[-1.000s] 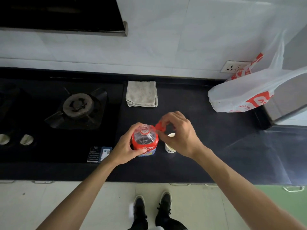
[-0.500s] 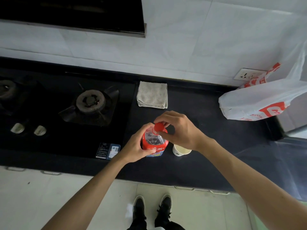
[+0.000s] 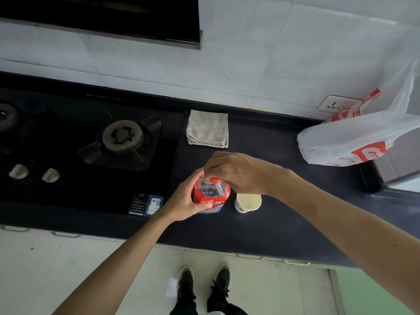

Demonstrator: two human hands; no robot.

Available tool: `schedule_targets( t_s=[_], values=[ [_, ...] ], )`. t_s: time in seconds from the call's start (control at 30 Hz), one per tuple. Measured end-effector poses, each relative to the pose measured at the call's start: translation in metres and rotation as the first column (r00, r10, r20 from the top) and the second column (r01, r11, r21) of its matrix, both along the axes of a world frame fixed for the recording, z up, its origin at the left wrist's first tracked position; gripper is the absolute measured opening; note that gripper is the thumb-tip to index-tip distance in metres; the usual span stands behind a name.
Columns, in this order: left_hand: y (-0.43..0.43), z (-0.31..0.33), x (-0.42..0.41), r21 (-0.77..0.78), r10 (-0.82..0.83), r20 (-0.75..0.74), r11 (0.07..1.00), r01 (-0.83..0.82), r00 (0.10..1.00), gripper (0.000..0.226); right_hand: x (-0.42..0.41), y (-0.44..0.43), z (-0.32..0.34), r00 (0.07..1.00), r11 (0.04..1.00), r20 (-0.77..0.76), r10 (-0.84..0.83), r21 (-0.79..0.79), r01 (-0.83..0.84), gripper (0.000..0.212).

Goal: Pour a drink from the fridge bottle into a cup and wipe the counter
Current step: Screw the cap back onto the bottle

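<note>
Counter: black worktop (image 3: 272, 223) across the middle of the frame, white tiled wall behind, dark hood (image 3: 102, 17) at upper left.
Bottle: clear plastic bottle (image 3: 212, 196) with a red label, upright on the counter at frame centre.
Cap: red cap (image 3: 214, 180) sits on the neck; how tight cannot be told.
Left hand: left hand (image 3: 184, 201) grips the bottle body from the left, fingers curled round it, thumb across the label.
Right hand: right hand (image 3: 236, 171) arches over the bottle top, fingertips pinching the cap.
Cup: white paper cup (image 3: 247, 202), upright, just right of the bottle; contents cannot be told.
Cloth: grey folded cloth (image 3: 208, 128) lies flat at the back of the counter, above the hands, just beside the hob's right edge.
Hob: black gas hob (image 3: 68, 189) at left, one burner (image 3: 122, 136) in full view, two pale knobs (image 3: 51, 175) at lower left.
Bag: white plastic bag (image 3: 352, 142) with red print at the right edge, below a wall socket (image 3: 336, 105).
Floor: pale tiles at the bottom, two dark shoes (image 3: 204, 285) at bottom centre.
</note>
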State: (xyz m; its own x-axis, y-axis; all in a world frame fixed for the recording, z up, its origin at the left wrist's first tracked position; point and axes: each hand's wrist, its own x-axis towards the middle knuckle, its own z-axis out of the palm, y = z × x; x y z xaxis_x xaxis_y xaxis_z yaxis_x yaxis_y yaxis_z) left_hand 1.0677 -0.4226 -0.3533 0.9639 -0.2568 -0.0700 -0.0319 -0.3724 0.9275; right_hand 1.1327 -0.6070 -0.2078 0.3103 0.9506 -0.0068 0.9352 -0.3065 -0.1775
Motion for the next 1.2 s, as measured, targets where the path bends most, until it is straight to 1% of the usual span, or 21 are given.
schedule_targets(
  t_s=[0.17,0.33,0.43,0.57,0.73,0.77,0.83,0.87,0.9,1.0,1.03,1.1,1.2],
  values=[
    [0.000,0.001,-0.001,-0.027,-0.003,0.008,1.000,0.003,1.000,0.091,0.004,0.000,0.004,0.999,1.000,-0.053,-0.007,0.003,0.007,0.026],
    [0.000,0.003,-0.001,-0.023,-0.011,0.004,1.000,0.011,1.000,0.093,0.003,-0.001,0.003,0.999,1.000,-0.049,0.003,-0.007,-0.003,0.023],
    [0.000,0.001,-0.002,-0.009,-0.017,-0.018,1.000,0.017,1.000,0.090,0.005,0.000,0.001,0.999,0.999,-0.032,-0.042,-0.013,0.042,0.020],
    [0.001,-0.001,-0.002,-0.010,-0.018,-0.023,1.000,0.018,1.000,0.093,0.002,0.006,-0.001,0.984,0.983,0.042,-0.173,-0.050,0.175,0.035],
    [0.001,0.003,-0.002,-0.005,-0.014,-0.009,1.000,0.014,1.000,0.095,-0.002,0.021,-0.008,0.918,0.914,0.257,-0.301,-0.194,0.355,0.061],
    [0.001,0.003,-0.002,-0.002,-0.012,-0.010,1.000,0.012,1.000,0.095,-0.002,0.023,-0.007,0.906,0.899,0.280,-0.317,-0.217,0.381,0.067],
    [0.001,0.004,-0.003,0.006,-0.008,-0.010,1.000,0.008,1.000,0.092,-0.002,0.021,-0.004,0.898,0.878,0.278,-0.340,-0.248,0.409,0.078],
    [0.000,0.004,-0.003,0.004,-0.009,-0.009,1.000,0.009,1.000,0.092,0.000,0.017,-0.003,0.905,0.884,0.255,-0.342,-0.241,0.401,0.080],
    [0.000,0.005,-0.003,-0.002,-0.009,-0.005,1.000,0.009,1.000,0.093,0.001,0.013,-0.001,0.920,0.903,0.215,-0.328,-0.215,0.372,0.079],
    [0.000,0.005,-0.003,-0.007,-0.013,-0.001,1.000,0.013,1.000,0.097,0.005,-0.002,0.002,0.978,0.965,0.060,-0.199,-0.161,0.206,0.056],
    [0.000,0.004,-0.002,-0.014,-0.017,-0.004,1.000,0.017,1.000,0.095,0.005,-0.005,0.002,0.988,0.974,0.031,-0.152,-0.164,0.155,0.053],
    [0.000,0.002,-0.002,-0.024,-0.024,-0.013,0.999,0.024,1.000,0.090,0.005,-0.008,0.004,0.995,0.981,0.028,-0.096,-0.164,0.100,0.046],
    [0.001,-0.002,-0.002,-0.017,-0.028,-0.017,0.999,0.028,0.999,0.089,0.003,-0.007,0.002,0.994,0.988,0.048,-0.099,-0.111,0.104,0.034]
  ],
)
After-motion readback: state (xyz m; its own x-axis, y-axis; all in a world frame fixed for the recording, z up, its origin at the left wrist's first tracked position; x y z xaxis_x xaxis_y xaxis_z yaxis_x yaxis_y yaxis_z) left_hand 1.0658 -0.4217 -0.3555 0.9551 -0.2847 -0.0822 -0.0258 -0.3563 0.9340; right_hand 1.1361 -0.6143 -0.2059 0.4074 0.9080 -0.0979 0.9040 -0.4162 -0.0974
